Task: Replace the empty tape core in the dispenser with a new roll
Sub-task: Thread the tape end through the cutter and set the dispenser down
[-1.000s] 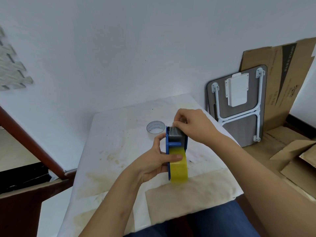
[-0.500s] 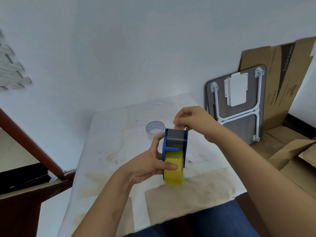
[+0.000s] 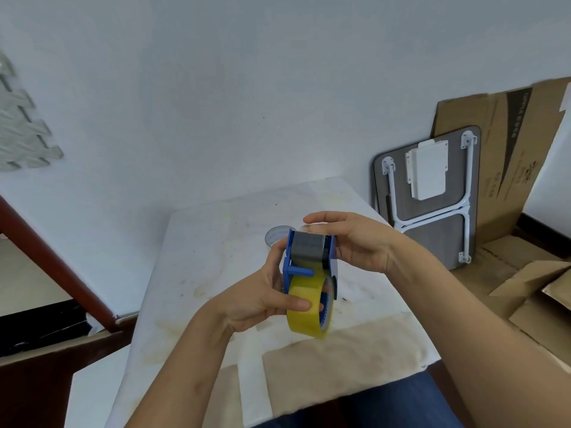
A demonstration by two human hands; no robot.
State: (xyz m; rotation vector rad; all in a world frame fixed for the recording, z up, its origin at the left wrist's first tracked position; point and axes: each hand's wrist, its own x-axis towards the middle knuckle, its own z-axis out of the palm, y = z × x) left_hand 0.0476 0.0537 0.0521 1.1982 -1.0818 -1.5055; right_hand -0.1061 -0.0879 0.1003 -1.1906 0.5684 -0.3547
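Observation:
A blue tape dispenser (image 3: pixel 330 257) is held up above the table, with a yellow tape roll (image 3: pixel 306 304) seated in its lower part. My left hand (image 3: pixel 262 295) grips the dispenser and roll from the left, thumb pressed on the yellow roll. My right hand (image 3: pixel 355 242) sits at the dispenser's upper right, thumb against its blue side and fingers curved over the serrated top edge. The grey band of the front plate (image 3: pixel 309 250) shows between the blue sides. The empty core (image 3: pixel 275 236), a pale ring, lies on the table just behind, partly hidden by the dispenser.
The small white table (image 3: pixel 200 273) is stained, with brownish paper (image 3: pixel 340 366) at its near edge. A folded grey table (image 3: pixel 432 236) and flattened cardboard (image 3: pixel 509 149) lean on the wall at right. A dark red rail (image 3: pixel 52 261) runs at left.
The dispenser has been lifted and turned slightly. My right hand has shifted from pinching at the top edge to wrapping over the dispenser's upper right side.

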